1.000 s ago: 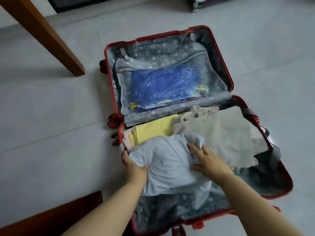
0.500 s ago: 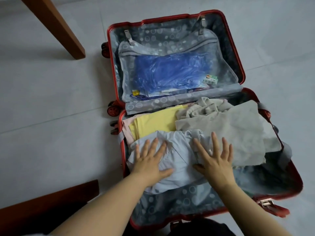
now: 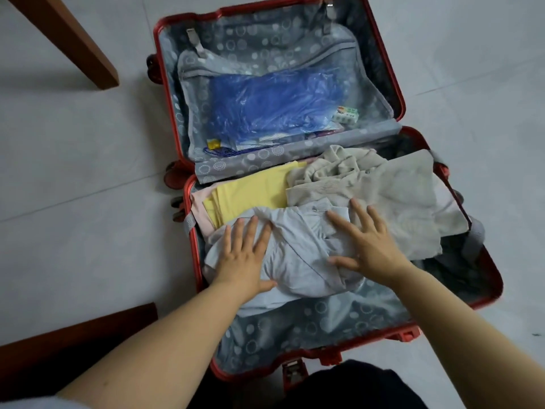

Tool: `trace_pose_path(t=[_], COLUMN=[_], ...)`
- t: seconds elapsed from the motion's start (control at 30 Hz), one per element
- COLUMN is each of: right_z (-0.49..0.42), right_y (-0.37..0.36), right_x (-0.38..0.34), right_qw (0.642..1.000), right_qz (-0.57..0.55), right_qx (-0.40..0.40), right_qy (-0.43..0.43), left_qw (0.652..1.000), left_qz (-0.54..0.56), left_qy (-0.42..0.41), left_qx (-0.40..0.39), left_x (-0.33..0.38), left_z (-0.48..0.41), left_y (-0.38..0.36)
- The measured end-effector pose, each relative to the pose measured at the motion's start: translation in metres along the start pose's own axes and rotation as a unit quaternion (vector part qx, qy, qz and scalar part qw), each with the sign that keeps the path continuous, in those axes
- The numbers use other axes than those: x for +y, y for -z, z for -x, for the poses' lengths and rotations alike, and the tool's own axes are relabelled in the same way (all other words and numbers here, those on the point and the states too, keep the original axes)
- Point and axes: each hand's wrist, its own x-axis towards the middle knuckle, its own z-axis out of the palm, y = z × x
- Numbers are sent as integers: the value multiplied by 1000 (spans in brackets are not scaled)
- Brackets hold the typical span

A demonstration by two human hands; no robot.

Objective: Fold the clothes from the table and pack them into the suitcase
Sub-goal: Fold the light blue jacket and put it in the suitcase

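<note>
1. I see the red suitcase (image 3: 491,280) lying open on the tiled floor (image 3: 73,231); its near half holds the clothes.
2. The left hand (image 3: 244,256) lies flat on the pale blue garment (image 3: 298,255), fingers straight and spread; it presses and grips nothing.
3. The right hand (image 3: 368,246) presses the same garment's right side, fingers likewise straight and apart, beside the beige garment (image 3: 383,187).
4. The pale blue garment sits rumpled (not neatly folded) at the near left; a folded yellow garment (image 3: 253,190) lies just beyond it.
5. The far half holds a blue plastic bag (image 3: 265,107); a wooden table leg (image 3: 76,39) stands at far left.
</note>
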Motion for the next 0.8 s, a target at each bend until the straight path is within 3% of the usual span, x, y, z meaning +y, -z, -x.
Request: trace_pose_path(t=[0.1,0.23,0.43,0.57,0.67,0.8], right_z=[15,25,42,77,118,166], right_y=[-5,-11,-11,19,59,133], right_x=[1,-4,-12,-38,-73,-133], right_qw=[995,990,987,993,993,994], right_qz=[-79,-88,-107,-91,-86,-50], right_qx=[58,109,119,65,-6,-54], right_qy=[-8,-5,-13,-37,-78,-80], left_qw=[1000,999,998,984,976,983], left_qz=[24,49,58,139,173,141], left_qy=[-2,8,35,103,105,103], left_qx=[4,4,-2,29,77,51], left_x=[8,16,25,27,24,14], left_z=[7,17,32,75,141,217], left_y=[5,10,20,61,111,192])
